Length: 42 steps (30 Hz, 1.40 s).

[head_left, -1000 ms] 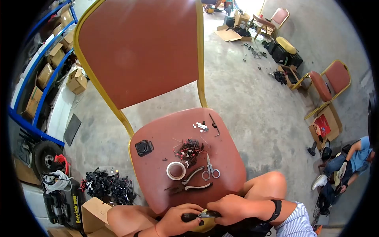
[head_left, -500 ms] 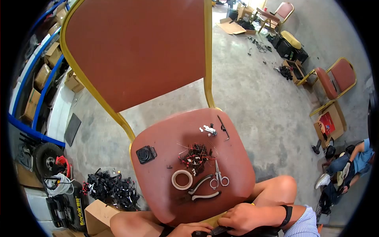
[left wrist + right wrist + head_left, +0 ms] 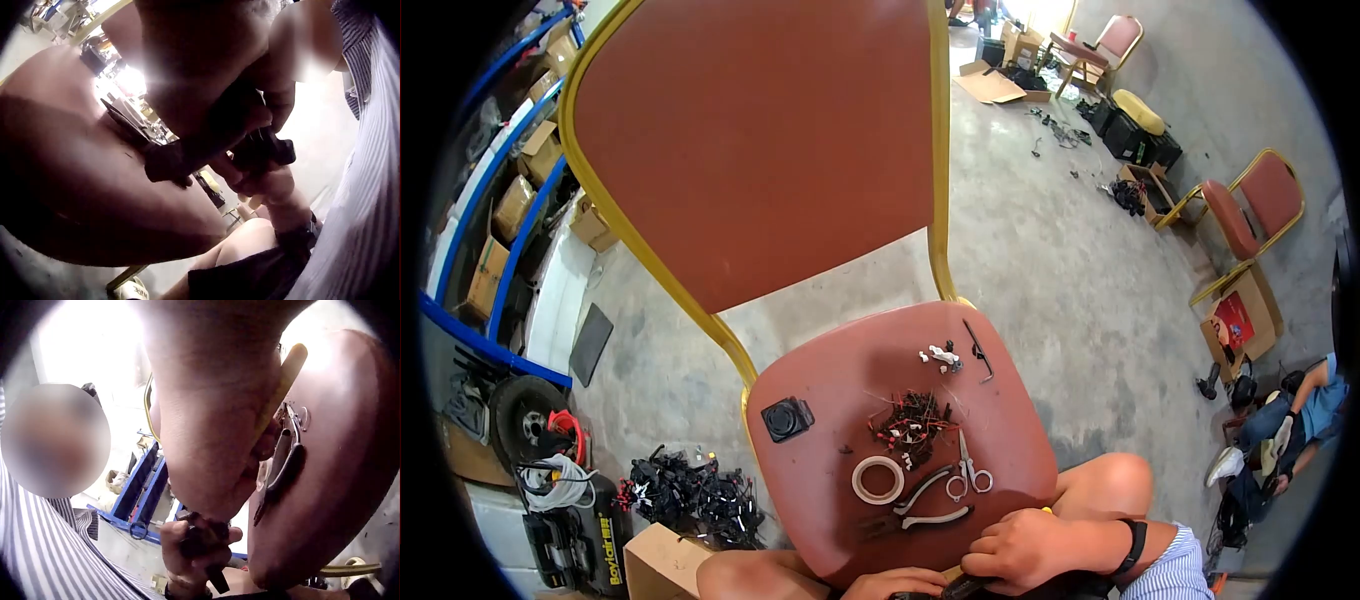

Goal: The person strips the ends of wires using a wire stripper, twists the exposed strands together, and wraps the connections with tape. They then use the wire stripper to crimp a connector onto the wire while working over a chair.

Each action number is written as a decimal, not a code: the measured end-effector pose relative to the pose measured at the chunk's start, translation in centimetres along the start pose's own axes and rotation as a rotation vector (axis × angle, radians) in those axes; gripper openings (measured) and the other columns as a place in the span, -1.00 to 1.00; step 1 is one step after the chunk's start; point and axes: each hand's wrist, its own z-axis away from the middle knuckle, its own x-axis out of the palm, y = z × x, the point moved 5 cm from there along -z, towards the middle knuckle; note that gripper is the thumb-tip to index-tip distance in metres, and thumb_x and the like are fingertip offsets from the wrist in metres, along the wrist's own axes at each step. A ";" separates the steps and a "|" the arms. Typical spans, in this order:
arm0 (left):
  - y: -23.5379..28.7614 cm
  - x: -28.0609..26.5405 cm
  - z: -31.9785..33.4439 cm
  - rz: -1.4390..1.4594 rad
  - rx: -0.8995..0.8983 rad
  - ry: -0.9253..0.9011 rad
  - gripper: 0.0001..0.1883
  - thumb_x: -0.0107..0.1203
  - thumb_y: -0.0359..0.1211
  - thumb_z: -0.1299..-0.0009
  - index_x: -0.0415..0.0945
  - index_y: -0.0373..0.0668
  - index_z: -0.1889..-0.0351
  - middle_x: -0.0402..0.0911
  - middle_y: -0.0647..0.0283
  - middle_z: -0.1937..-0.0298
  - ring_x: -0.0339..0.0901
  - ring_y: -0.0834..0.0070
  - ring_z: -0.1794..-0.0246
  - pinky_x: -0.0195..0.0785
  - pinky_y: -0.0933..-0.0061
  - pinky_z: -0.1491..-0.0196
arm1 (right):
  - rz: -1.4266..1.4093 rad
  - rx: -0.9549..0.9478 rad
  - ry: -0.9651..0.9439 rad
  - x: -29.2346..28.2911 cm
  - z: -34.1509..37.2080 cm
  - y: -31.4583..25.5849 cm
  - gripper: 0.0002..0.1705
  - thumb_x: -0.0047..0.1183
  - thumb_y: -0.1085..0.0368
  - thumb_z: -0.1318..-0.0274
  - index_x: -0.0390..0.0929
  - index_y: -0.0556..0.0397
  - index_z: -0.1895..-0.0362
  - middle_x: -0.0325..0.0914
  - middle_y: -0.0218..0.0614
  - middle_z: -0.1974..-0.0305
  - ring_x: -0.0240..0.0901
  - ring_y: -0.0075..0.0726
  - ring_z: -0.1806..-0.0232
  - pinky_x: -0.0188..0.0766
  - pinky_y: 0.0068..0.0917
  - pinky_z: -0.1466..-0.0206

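At the bottom of the head view, my right hand (image 3: 1020, 550) grips a slim yellow-handled tool (image 3: 290, 369), whose handle sticks out past the fist in the right wrist view. My left hand (image 3: 895, 583), partly cut off by the frame edge, holds a small black part (image 3: 203, 537) close against the right hand. The part's exact kind cannot be told. Both hands are at the near edge of a red chair seat (image 3: 800, 480). Just beyond them lie pliers (image 3: 938, 519), scissors (image 3: 971, 478) and a tape roll (image 3: 858, 480).
Farther up the seat are a tangle of wire bits (image 3: 910, 425), a black square device (image 3: 787, 418), white scraps (image 3: 943, 355) and a hex key (image 3: 980, 352). A heap of black parts (image 3: 695, 500) and a cardboard box (image 3: 662, 565) stand left. Another person (image 3: 1300, 410) sits at right.
Both hands have dropped lower toward the lap, so the left hand and the black part are now mostly below the head view. The head view has shifted slightly; the seat's things stay put.
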 end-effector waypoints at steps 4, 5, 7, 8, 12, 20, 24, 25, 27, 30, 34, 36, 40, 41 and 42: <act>0.3 -0.4 0.4 -0.015 0.013 0.008 -0.77 0.35 -0.39 -0.31 0.68 -0.33 0.14 0.70 0.03 -0.01 0.70 0.28 0.07 0.55 0.34 -0.02 | 0.055 -0.026 -0.052 0.3 -0.3 0.2 -0.66 0.27 0.11 0.08 0.45 -0.03 0.29 0.53 -0.30 0.41 0.57 -0.06 0.35 0.54 -0.16 0.34; 0.3 -0.4 0.5 -0.011 0.012 0.008 -0.77 0.36 -0.39 -0.31 0.69 -0.33 0.14 0.70 0.04 -0.01 0.70 0.28 0.07 0.55 0.34 -0.02 | 0.077 -0.026 -0.083 0.4 -0.4 0.3 -0.65 0.26 0.09 0.03 0.45 -0.05 0.24 0.54 -0.35 0.38 0.59 -0.11 0.33 0.56 -0.18 0.34; 0.2 -0.4 0.7 -0.002 0.008 0.007 -0.77 0.36 -0.39 -0.31 0.69 -0.33 0.14 0.71 0.05 0.00 0.70 0.28 0.06 0.55 0.35 -0.03 | 0.121 -0.032 -0.098 0.7 -0.3 0.3 -0.65 0.27 0.08 0.05 0.46 -0.07 0.25 0.51 -0.39 0.39 0.58 -0.17 0.34 0.55 -0.23 0.36; 0.2 -0.4 0.8 -0.006 -0.004 0.004 -0.77 0.36 -0.39 -0.31 0.69 -0.33 0.14 0.71 0.05 0.01 0.69 0.28 0.06 0.54 0.35 -0.03 | 0.143 -0.036 -0.105 0.8 -0.3 0.2 -0.65 0.28 0.08 0.06 0.47 -0.08 0.25 0.50 -0.41 0.39 0.58 -0.20 0.35 0.55 -0.25 0.37; 0.1 -0.4 1.2 -0.022 -0.019 0.000 -0.77 0.36 -0.39 -0.32 0.69 -0.33 0.15 0.71 0.04 0.03 0.69 0.30 0.06 0.53 0.35 -0.05 | 0.146 -0.055 -0.098 0.8 -0.4 0.0 -0.66 0.27 0.09 0.06 0.47 -0.08 0.24 0.50 -0.41 0.40 0.57 -0.18 0.35 0.54 -0.24 0.37; -0.9 -2.7 3.1 0.376 -0.115 0.079 -0.87 0.31 -0.54 -0.28 0.70 -0.37 0.22 0.73 0.11 0.05 0.68 0.35 0.14 0.52 0.38 0.04 | 0.164 0.162 0.111 -3.3 1.6 2.4 -0.71 0.26 0.18 0.14 0.55 -0.04 0.28 0.58 -0.24 0.47 0.61 0.00 0.40 0.53 -0.17 0.37; 2.7 -4.3 3.3 0.052 0.096 0.285 -0.88 0.24 -0.56 -0.36 0.71 -0.34 0.17 0.72 0.10 0.04 0.68 0.33 0.12 0.52 0.36 0.01 | 0.099 0.131 0.277 -3.5 1.8 2.9 -0.69 0.30 0.22 0.20 0.58 -0.04 0.27 0.57 -0.23 0.45 0.60 -0.01 0.40 0.52 -0.17 0.38; 2.8 -3.6 2.9 0.003 0.178 0.252 -0.88 0.24 -0.55 -0.38 0.72 -0.34 0.16 0.72 0.10 0.03 0.68 0.32 0.11 0.51 0.36 0.00 | 0.130 0.153 0.250 -2.2 1.3 3.2 -0.68 0.30 0.23 0.20 0.59 -0.04 0.25 0.58 -0.22 0.45 0.60 0.00 0.39 0.52 -0.17 0.37; 1.7 -3.3 2.6 -0.018 0.069 0.134 -0.81 0.21 -0.41 -0.44 0.71 -0.31 0.07 0.70 0.12 -0.06 0.63 0.35 -0.05 0.46 0.35 -0.14 | 0.143 0.199 0.284 -1.6 0.4 3.7 -0.66 0.30 0.25 0.17 0.59 -0.02 0.21 0.59 -0.19 0.44 0.60 0.03 0.38 0.53 -0.15 0.35; 1.1 -4.5 1.6 -0.004 0.129 0.229 -0.75 0.27 -0.44 -0.40 0.68 -0.29 -0.01 0.69 0.15 -0.07 0.62 0.41 -0.07 0.43 0.40 -0.19 | 0.064 0.340 0.442 -3.1 -0.4 3.9 -0.68 0.28 0.25 0.10 0.58 0.03 0.20 0.61 -0.11 0.41 0.60 0.10 0.35 0.53 -0.11 0.32; 2.3 -5.8 1.1 -0.035 0.166 0.386 -0.74 0.25 -0.50 -0.40 0.66 -0.29 -0.05 0.70 0.20 -0.03 0.61 0.45 -0.06 0.43 0.41 -0.20 | -0.008 0.604 0.567 -3.4 -1.2 5.0 -0.66 0.26 0.17 -0.03 0.53 0.10 0.17 0.61 0.05 0.36 0.60 0.23 0.27 0.51 -0.01 0.20; 2.1 -5.7 0.9 0.022 0.148 0.385 -0.76 0.19 -0.51 -0.41 0.65 -0.33 -0.02 0.70 0.16 -0.05 0.58 0.37 -0.15 0.35 0.34 -0.29 | 0.095 0.650 0.582 -3.4 -1.9 4.9 -0.61 0.27 0.14 -0.04 0.52 0.12 0.13 0.60 0.09 0.34 0.60 0.27 0.23 0.51 0.01 0.16; 2.6 -5.1 0.9 0.053 0.159 0.384 -0.79 0.19 -0.54 -0.41 0.65 -0.34 0.01 0.70 0.14 -0.04 0.58 0.37 -0.14 0.36 0.35 -0.28 | 0.057 0.660 0.552 -2.7 -2.9 4.6 -0.56 0.19 0.07 -0.22 0.51 0.16 0.02 0.63 0.10 0.24 0.62 0.19 0.16 0.50 -0.07 0.09; 2.5 -5.0 0.9 0.049 0.167 0.383 -0.79 0.19 -0.53 -0.41 0.65 -0.34 0.01 0.70 0.14 -0.04 0.58 0.38 -0.13 0.36 0.36 -0.28 | 0.041 0.656 0.570 -2.6 -3.0 4.3 -0.62 0.15 0.09 -0.27 0.49 0.17 0.07 0.63 0.10 0.24 0.61 0.20 0.17 0.49 -0.06 0.11; 2.4 -4.9 0.8 0.045 0.172 0.382 -0.79 0.19 -0.53 -0.41 0.65 -0.34 0.01 0.70 0.15 -0.04 0.58 0.39 -0.13 0.36 0.36 -0.27 | 0.029 0.687 0.558 -2.5 -3.1 4.2 -0.60 0.13 0.08 -0.28 0.50 0.16 0.05 0.63 0.12 0.20 0.59 0.24 0.12 0.48 -0.02 0.06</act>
